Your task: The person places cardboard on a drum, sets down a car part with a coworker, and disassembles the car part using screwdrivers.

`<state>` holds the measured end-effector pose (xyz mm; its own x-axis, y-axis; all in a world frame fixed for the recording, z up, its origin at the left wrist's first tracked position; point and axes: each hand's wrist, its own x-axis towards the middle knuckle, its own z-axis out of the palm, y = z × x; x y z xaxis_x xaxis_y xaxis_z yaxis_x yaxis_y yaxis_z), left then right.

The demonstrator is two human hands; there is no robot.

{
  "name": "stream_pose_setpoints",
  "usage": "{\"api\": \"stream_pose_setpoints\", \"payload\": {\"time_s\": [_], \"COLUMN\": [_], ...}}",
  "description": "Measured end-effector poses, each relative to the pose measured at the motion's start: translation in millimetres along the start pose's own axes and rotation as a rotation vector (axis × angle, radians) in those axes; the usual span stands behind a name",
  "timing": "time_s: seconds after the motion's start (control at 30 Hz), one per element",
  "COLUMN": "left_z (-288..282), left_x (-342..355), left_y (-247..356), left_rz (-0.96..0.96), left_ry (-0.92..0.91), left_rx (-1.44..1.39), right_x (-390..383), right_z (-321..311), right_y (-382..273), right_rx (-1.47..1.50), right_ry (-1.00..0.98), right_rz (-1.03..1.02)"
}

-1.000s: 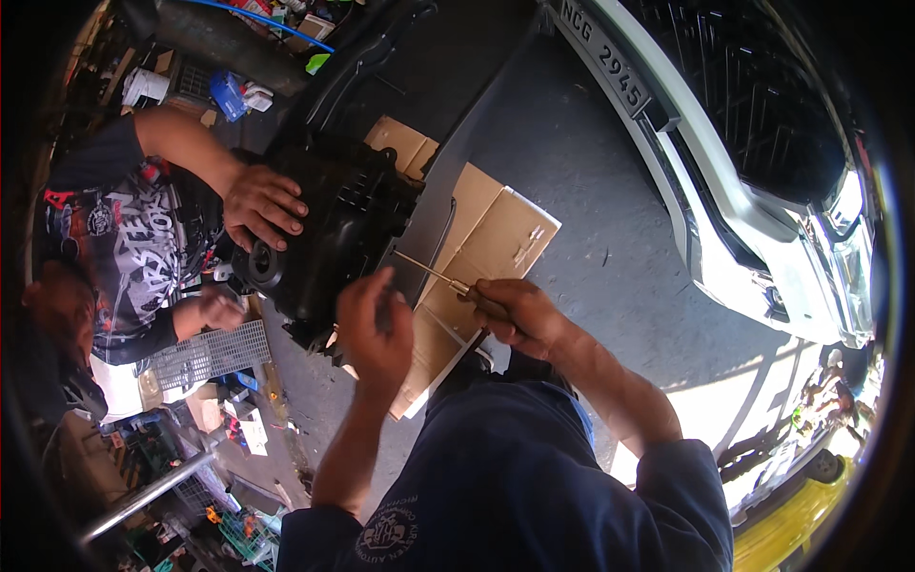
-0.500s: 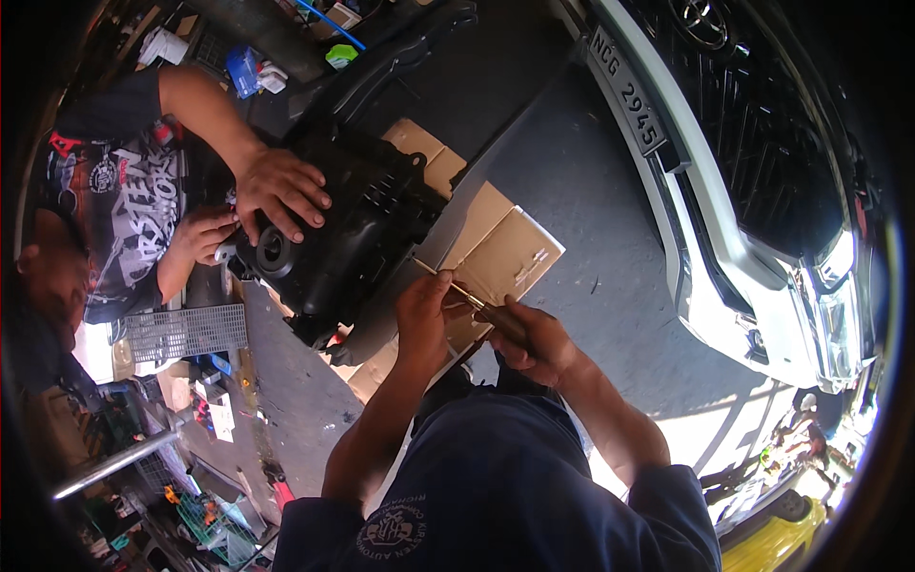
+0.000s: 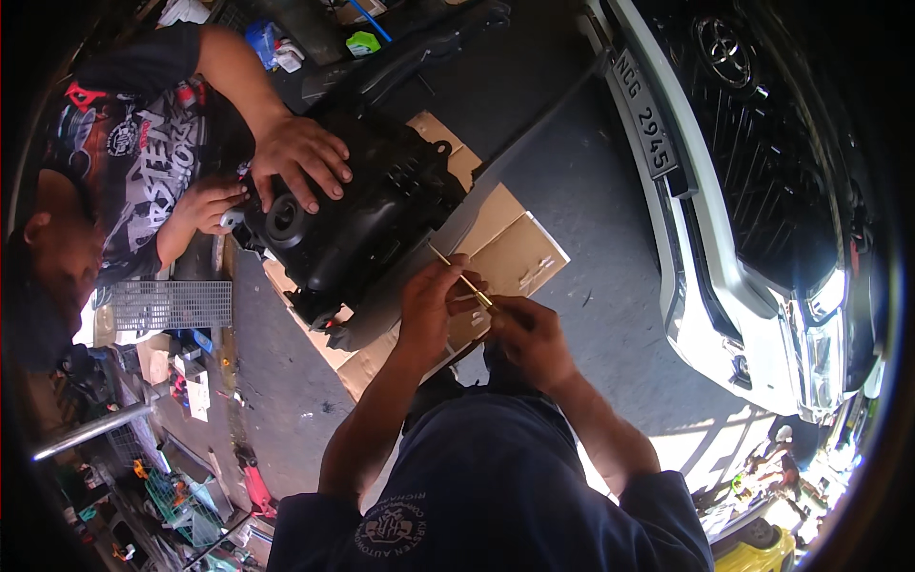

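Note:
My right hand is closed on the handle of a screwdriver-like tool with a long thin shaft. My left hand has its fingers curled around the shaft, whose tip meets the edge of a grey panel beside a black plastic housing. A co-worker's hand lies spread on top of the housing; their other hand is at its left side, fingers on a small light-coloured object I cannot make out. Flattened cardboard lies beneath these parts.
A white vehicle's front with black grille stands at the right. The co-worker leans in from the left. A metal grating, a steel tube and clutter line the left side. A yellow object is at lower right.
My left hand has come onto the tool's shaft, and both hands have moved right. The co-worker's lower hand has risen to the housing's side. The view has shifted.

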<state>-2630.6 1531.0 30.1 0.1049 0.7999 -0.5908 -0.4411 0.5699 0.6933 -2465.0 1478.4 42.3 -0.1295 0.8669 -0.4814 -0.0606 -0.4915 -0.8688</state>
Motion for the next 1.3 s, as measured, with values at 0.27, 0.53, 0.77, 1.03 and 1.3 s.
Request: {"api": "stream_pose_setpoints", "payload": {"time_s": [0.27,0.53,0.77,1.03,1.3], "left_z": [0.5,8.5,5.1,6.6,12.9], "left_x": [2.0,5.1,9.2,13.7,13.1], "left_y": [-0.3,1.0,-1.8,-0.2,1.6], "left_rz": [0.020,-0.043,-0.059,-0.070,-0.008], "left_ry": [0.017,-0.017,-0.058,-0.050,-0.029], "left_rx": [0.083,0.006,-0.070,-0.031,-0.133], "right_x": [-1.5,-6.1,-11.7,-8.2,-7.3], "right_z": [-10.4,3.9,-19.5,1.3,-15.2], "right_y": [-14.3,6.7,-4.0,-2.1,-12.0], "right_rx": [0.452,0.025,0.828,0.519,0.197], "right_ry": [0.021,0.176,0.025,0.247,0.123], "right_rz": [0.247,0.004,0.422,0.196,0.207]}}
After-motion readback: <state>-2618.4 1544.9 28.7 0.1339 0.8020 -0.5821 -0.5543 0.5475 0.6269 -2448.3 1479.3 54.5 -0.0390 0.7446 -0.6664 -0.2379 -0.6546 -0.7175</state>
